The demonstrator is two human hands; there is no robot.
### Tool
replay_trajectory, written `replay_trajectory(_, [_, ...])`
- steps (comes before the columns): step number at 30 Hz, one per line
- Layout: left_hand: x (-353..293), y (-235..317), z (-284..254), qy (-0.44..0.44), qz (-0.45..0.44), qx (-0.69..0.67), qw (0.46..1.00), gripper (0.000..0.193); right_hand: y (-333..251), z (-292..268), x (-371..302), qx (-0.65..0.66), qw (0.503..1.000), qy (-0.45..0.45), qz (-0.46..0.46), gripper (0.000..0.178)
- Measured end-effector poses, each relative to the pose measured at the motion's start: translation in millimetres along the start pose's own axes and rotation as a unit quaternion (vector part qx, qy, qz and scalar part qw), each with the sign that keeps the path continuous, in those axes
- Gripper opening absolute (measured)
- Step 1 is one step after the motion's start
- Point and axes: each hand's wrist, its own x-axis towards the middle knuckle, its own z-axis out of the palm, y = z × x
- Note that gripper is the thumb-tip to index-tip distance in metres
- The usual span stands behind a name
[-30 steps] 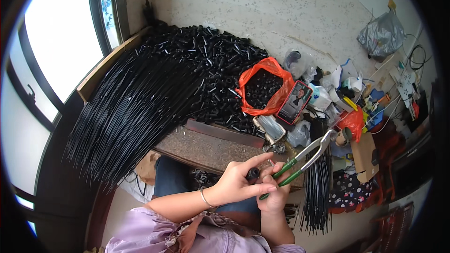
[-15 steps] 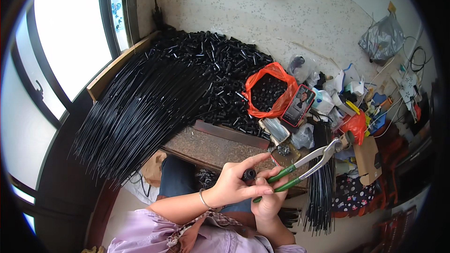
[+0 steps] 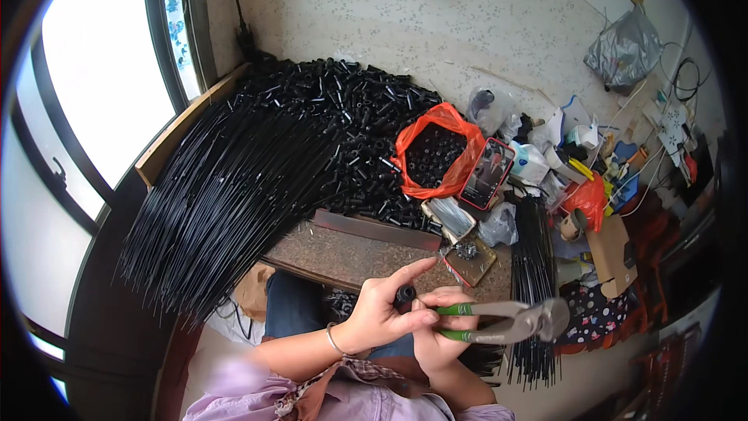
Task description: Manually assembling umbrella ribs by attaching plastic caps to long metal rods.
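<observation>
My left hand (image 3: 377,316) is closed around a short black tube (image 3: 404,295), whose open round end faces up. Its index finger points out toward the table edge, and its thumb reaches across to my right hand. In my right hand (image 3: 438,349) is a pair of pliers (image 3: 499,320) with green handles and metal jaws, gripped by the handles. The jaws point to the right, over a bundle of black rods, and look blurred. The two hands meet close in front of my body, just off the table's front edge.
Long thin black rods (image 3: 210,210) fan over the table's left side. Behind them lies a heap of black tubes (image 3: 351,101). A red bag (image 3: 401,144) holds small black parts beside a phone (image 3: 487,173). A small tray (image 3: 477,269) holds metal bits. More rods (image 3: 534,265) hang at right.
The pliers have swung down from pointing up and right to pointing right, with their jaws closer together. My left hand keeps the tube. The whole view has shifted slightly.
</observation>
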Motion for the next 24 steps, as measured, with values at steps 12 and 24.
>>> replay_trajectory(12, [5,3,-42,-0.032,-0.032,-0.063,0.997,0.047,8,-47,4,0.175,0.86,-0.18,0.445,0.023])
replay_trajectory(24, [11,0,-56,-0.02,-0.008,0.022,1.0,0.034,-2,-68,-12,0.286,0.702,-0.388,0.524,0.05])
